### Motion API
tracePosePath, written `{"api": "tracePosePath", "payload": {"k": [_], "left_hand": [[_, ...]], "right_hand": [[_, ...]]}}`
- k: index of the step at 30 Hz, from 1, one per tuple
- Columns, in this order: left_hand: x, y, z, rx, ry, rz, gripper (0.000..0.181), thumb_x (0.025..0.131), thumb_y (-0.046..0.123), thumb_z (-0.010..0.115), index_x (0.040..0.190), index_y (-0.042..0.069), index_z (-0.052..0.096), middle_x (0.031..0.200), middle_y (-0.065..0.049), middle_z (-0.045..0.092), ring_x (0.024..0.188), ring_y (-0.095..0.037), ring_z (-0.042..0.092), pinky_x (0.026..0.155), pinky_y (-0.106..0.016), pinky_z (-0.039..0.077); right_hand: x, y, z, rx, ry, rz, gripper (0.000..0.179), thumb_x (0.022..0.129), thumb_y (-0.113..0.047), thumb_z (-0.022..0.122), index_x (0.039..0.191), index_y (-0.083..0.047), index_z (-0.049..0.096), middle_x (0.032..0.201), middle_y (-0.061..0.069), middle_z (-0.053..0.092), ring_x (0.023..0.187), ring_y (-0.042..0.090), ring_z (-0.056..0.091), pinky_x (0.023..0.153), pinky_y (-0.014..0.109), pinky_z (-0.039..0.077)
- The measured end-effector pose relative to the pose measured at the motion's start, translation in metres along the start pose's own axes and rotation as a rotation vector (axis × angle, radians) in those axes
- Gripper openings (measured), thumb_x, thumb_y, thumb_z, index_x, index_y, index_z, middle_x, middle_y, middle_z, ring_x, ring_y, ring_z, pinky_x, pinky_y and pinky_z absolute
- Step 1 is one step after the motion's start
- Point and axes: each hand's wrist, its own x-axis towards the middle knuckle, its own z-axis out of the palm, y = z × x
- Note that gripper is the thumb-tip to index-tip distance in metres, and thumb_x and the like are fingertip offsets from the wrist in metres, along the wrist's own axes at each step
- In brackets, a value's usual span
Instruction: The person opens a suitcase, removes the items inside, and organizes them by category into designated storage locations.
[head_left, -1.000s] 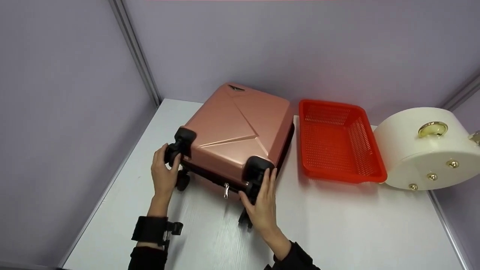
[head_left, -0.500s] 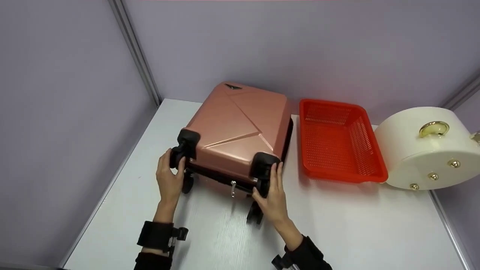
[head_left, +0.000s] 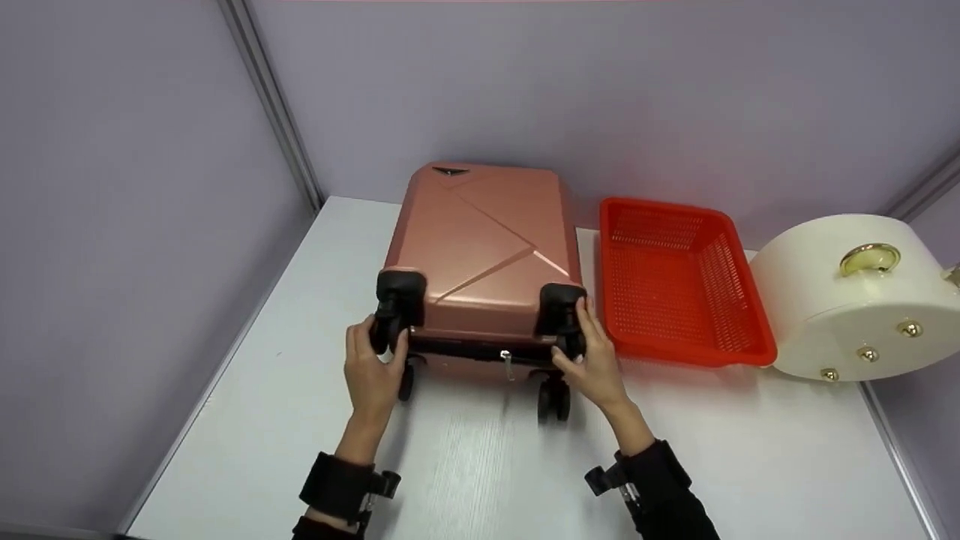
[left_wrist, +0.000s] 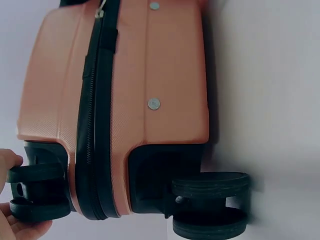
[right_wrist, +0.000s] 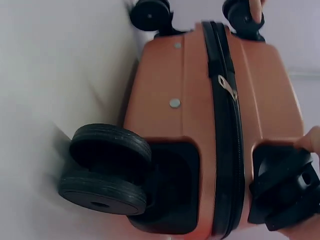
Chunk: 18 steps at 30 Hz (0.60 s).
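A rose-pink hard-shell suitcase (head_left: 480, 232) lies flat on the white table, its wheeled end facing me. My left hand (head_left: 373, 386) grips the upper left wheel (left_wrist: 41, 192), with thumb and fingers on either side of it. On the other corner, my right hand (head_left: 598, 371) holds the upper right wheel (right_wrist: 287, 187) between thumb and fingers. The lower wheels (left_wrist: 210, 205) are untouched, down by the table. Between the two shells runs a black zipper band (right_wrist: 225, 125) with a silver zipper pull (head_left: 507, 364) hanging from it.
Just right of the suitcase stands a red perforated plastic basket (head_left: 686, 352). Beyond it is a round cream case (head_left: 810, 277) with a gold handle and gold studs. Lilac walls (head_left: 600, 90) close off the back and sides of the white table (head_left: 465, 480).
The suitcase has turned on the table: its wheeled end swung right and now faces me nearly squarely. Both hands moved right along with the wheels, keeping their hold.
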Motion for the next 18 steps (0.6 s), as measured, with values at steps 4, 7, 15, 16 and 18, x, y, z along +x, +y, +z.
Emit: {"api": "tracePosePath", "payload": {"k": [4,7,15,16,18], "left_hand": [[-0.008,0.012,0.004,0.007,0.003,0.019,0.045,0.076,0.018,0.069,0.106,-0.008,0.051,0.093,-0.016,0.05,0.082,-0.026,0.053,0.065,-0.036,0.046],[-0.012,0.017,0.007,0.024,0.004,0.027,0.046,0.075,0.019,0.07,0.106,-0.008,0.051,0.093,-0.016,0.049,0.083,-0.026,0.053,0.065,-0.035,0.046],[-0.014,0.023,0.009,0.075,0.001,0.036,0.051,0.074,0.021,0.071,0.111,-0.005,0.048,0.102,-0.016,0.048,0.091,-0.025,0.049,0.069,-0.037,0.045],[-0.015,0.025,0.01,0.074,0.019,0.049,0.053,0.074,0.021,0.072,0.112,-0.005,0.047,0.106,-0.017,0.047,0.095,-0.026,0.048,0.073,-0.038,0.044],[-0.019,0.032,0.012,0.058,0.062,0.096,0.055,0.072,0.021,0.073,0.113,-0.005,0.047,0.112,-0.019,0.045,0.1,-0.029,0.045,0.08,-0.04,0.04]], "right_hand": [[0.009,0.011,-0.011,0.038,-0.014,0.028,0.079,0.071,0.004,0.069,0.136,0.004,0.024,0.142,0.022,0.018,0.118,0.033,0.034,0.092,0.044,0.033],[0.014,0.008,-0.016,0.051,-0.016,0.056,0.076,0.071,0.007,0.066,0.135,0.007,0.025,0.141,0.024,0.018,0.119,0.036,0.033,0.095,0.046,0.029],[0.016,-0.021,-0.024,0.066,0.002,0.115,0.072,0.071,0.011,0.062,0.133,0.011,0.025,0.139,0.027,0.019,0.119,0.037,0.033,0.095,0.047,0.029],[0.016,-0.021,-0.024,0.068,0.007,0.116,0.072,0.07,0.011,0.062,0.133,0.011,0.026,0.139,0.028,0.019,0.113,0.037,0.038,0.091,0.046,0.033],[0.015,-0.013,-0.022,0.081,0.016,0.116,0.073,0.07,0.01,0.063,0.133,0.009,0.027,0.139,0.026,0.019,0.107,0.036,0.04,0.086,0.045,0.036]]}}
